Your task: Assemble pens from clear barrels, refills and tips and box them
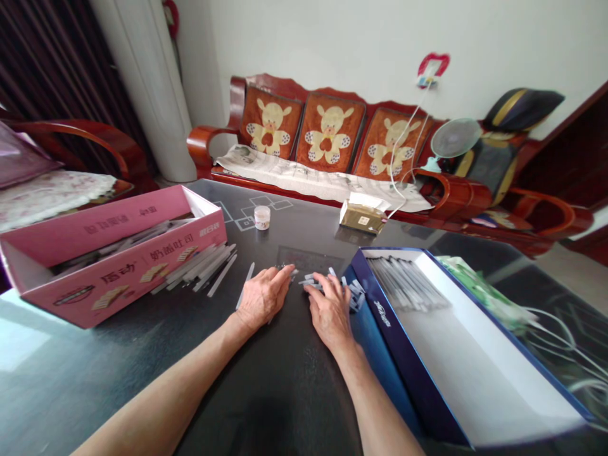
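My left hand (263,296) rests on the dark glass tabletop (285,373), its fingertips touching a few small grey pieces (287,268). A thin white strip (245,285) lies by its fingers. My right hand (330,310) lies over a loose heap of grey-white strips (356,295). Whether either hand grips anything is hidden. To the left, a pink cardboard box (114,253) holds strips, with more spilled loose (199,269) beside it. To the right, an open blue box (408,342) holds a neat row of grey strips (406,283).
A small white jar (261,216) and a tissue box (363,214) stand on the far side of the table. Beyond are a red wooden bench (327,133) with cushions, a small fan (455,138), and a white cable (403,152). A green-wrapped bundle (484,294) lies beyond the blue box.
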Available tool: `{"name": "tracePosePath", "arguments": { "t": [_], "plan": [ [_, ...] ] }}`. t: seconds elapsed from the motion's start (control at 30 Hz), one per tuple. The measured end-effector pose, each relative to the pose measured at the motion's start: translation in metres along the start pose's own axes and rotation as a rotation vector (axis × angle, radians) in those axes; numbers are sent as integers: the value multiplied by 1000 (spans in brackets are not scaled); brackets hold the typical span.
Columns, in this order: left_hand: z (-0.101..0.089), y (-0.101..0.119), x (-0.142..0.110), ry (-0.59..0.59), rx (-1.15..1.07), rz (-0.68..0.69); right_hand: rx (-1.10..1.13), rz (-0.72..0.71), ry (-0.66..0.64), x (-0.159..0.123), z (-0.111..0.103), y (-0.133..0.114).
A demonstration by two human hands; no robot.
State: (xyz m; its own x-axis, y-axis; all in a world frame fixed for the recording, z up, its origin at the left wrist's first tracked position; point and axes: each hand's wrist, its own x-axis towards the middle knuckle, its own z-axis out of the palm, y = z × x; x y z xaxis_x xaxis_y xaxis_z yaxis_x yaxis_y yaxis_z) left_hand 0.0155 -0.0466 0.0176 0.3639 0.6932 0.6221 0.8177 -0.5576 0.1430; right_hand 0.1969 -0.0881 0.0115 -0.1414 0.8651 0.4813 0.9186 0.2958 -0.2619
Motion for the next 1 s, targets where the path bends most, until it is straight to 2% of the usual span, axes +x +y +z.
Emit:
{"name": "tracePosePath", "arguments": {
  "t": [0.2,0.37,0.5,0.63,0.83,0.93,1.0],
  "plan": [
    [0,0,-1,-16,-100,53,23,11,16,-1,6,6],
    [0,-1,-1,-3,-155,65,87,35,87,-1,3,8],
    [2,-1,-1,0,-171,68,59,23,39,-1,2,7],
    [3,5,-3,-45,-173,116,25,16,11,-1,5,8],
    [-1,18,-6,-147,-207,244,24,-17,33,-2,7,11],
    [-1,18,-6,-135,-227,227,68,-23,83,0,6,11],
    [1,16,-6,-112,-232,196,157,-12,165,1,4,10]
  ]
}}
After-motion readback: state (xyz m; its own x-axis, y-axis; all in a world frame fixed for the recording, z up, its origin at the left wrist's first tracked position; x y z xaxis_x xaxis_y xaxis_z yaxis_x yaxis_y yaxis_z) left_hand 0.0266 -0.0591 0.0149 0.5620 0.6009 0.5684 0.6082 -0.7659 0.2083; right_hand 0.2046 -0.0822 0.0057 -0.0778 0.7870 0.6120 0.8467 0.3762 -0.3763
